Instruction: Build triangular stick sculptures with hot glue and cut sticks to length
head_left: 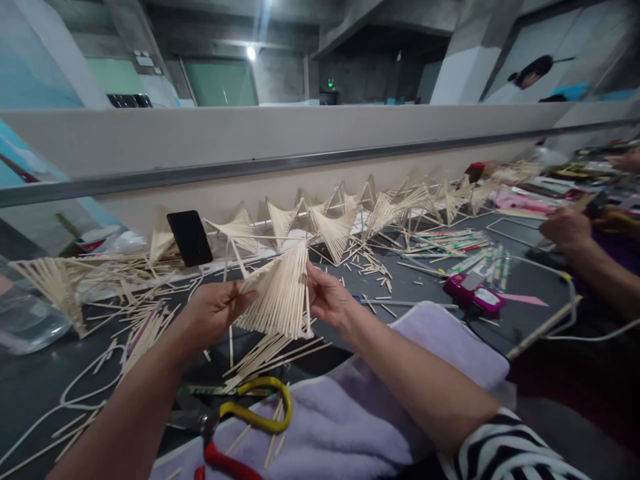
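A fan-shaped model of thin wooden sticks [280, 300] is held up over the dark table [415, 287]. My left hand [220, 303] pinches its left side, fingers closed on the sticks. On its right edge my right hand [330, 297] grips it with bent fingers; some fingertips are hidden behind the model. Loose sticks [270, 357] lie beneath it. Nearer to me, scissors with yellow and red handles [255, 407] rest by a lilac towel [350, 413].
Similar stick models [335, 233] stand along the low wall [250, 140]. A black phone [190, 238] leans at the left, near a clear plastic container [35, 320]. A magenta device [474, 295] lies right of centre. At the right is another person's hand [567, 227].
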Demonstrator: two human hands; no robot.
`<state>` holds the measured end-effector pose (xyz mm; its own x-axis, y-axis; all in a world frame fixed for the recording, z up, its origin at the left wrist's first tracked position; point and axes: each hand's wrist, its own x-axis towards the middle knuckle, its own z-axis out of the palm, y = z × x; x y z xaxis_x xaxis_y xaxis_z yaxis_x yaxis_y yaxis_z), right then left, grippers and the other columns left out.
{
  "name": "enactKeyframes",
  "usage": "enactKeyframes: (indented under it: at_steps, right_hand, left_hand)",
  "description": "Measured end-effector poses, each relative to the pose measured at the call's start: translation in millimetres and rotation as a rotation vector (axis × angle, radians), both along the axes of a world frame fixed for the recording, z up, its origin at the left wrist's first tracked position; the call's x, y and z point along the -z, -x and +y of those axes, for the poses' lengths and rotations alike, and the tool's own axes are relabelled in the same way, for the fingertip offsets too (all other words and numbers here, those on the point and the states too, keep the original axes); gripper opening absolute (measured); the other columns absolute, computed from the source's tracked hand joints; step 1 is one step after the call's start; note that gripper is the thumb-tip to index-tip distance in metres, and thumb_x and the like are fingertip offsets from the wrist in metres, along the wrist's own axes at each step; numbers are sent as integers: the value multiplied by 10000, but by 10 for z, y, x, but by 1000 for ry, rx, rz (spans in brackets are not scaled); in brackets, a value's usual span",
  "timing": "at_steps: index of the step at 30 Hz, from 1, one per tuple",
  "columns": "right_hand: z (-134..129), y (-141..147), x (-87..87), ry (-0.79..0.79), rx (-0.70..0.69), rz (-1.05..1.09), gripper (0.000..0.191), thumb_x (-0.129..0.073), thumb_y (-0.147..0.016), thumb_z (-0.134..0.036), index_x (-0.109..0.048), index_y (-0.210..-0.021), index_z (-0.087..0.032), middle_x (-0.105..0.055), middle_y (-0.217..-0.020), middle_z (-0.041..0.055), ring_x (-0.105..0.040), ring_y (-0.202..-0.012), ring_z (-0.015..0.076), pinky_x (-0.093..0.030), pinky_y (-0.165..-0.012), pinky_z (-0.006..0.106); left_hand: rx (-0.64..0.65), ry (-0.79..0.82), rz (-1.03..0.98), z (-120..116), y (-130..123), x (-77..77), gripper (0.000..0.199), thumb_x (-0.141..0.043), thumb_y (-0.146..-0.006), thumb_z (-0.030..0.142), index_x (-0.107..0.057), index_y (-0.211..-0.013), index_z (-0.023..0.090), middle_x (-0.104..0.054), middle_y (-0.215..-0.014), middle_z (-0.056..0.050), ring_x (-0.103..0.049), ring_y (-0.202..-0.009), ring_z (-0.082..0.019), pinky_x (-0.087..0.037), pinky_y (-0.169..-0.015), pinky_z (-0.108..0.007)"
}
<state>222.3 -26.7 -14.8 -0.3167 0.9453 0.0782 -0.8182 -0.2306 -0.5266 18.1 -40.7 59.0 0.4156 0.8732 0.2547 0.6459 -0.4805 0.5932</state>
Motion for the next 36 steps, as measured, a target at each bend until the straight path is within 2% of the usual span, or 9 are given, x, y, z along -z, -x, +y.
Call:
enactKeyframes:
  at_steps: [7,10,14,16,18,21,27,32,36]
  right_hand:
    - [-100,64,-16,-48,-120,-170,222,-592,-713,-124,-564,-933,-114,-665,-761,40,-627,-681,137,-489,-763,295]
    - [-101,54,-50,-50,-112,-192,195,-573,-770,-252,-565,-912,-119,-657,-740,43,-623,-677,138,-489,-740,292]
    - [-91,-5,-110,-94,-133,-318,409,-422,-824,-510,-579,-897,-139,-637,-699,44,-610,-620,136,-490,-637,286]
    - [-83,-49,-133,-110,-2,-488,467,-410,-805,-558,-597,-839,-131,-621,-643,45,-589,-553,130,-470,-558,265]
    - [-75,-89,-147,-167,248,-655,457,-441,-794,-546,-599,-729,-123,-586,-565,33,-539,-480,111,-414,-480,227]
    - [-76,-119,-153,-298,474,-708,364,-469,-812,-467,-587,-704,-139,-554,-555,14,-499,-490,100,-373,-477,217]
    - [-150,-83,-97,-493,600,-810,270,-440,-849,-371,-588,-739,-174,-540,-598,9,-487,-549,119,-381,-536,249]
    - [-284,-33,-50,-665,778,-1015,233,-457,-845,-305,-610,-712,-190,-555,-626,12,-510,-597,131,-396,-589,263]
    - [-313,102,17,-692,680,-1020,177,-497,-820,-281,-617,-934,-218,-629,-846,41,-578,-794,174,-437,-737,307]
  left_hand:
    - [63,30,122,-96,-28,-55,337,-423,-802,406,-602,-676,149,-509,-555,25,-446,-539,-105,-346,-494,-173]
    - [59,127,-8,-62,1,-29,317,-472,-775,417,-614,-711,141,-564,-601,5,-489,-569,-123,-389,-518,-190]
    - [-2,317,-292,18,136,-46,320,-571,-704,430,-650,-751,123,-628,-668,-56,-559,-629,-184,-455,-568,-267]
    - [-17,367,-421,26,249,-107,287,-628,-662,400,-671,-739,127,-645,-675,-79,-576,-632,-205,-467,-580,-296]
    - [-35,364,-566,-1,377,-193,250,-678,-615,352,-689,-736,134,-654,-670,-92,-593,-639,-224,-478,-596,-318]
    - [-80,324,-771,-77,550,-321,244,-705,-588,294,-700,-773,135,-661,-669,-100,-613,-649,-240,-492,-605,-332]
    - [-76,368,-981,-71,600,-367,252,-675,-642,298,-683,-809,110,-668,-683,-108,-622,-643,-227,-498,-564,-304]
    - [-98,340,-1172,114,344,-150,265,-655,-664,324,-658,-826,113,-670,-685,-77,-627,-634,-202,-492,-541,-272]
    - [-90,373,-1289,155,101,25,293,-654,-670,302,-633,-905,129,-678,-749,-67,-634,-731,-202,-504,-626,-288]
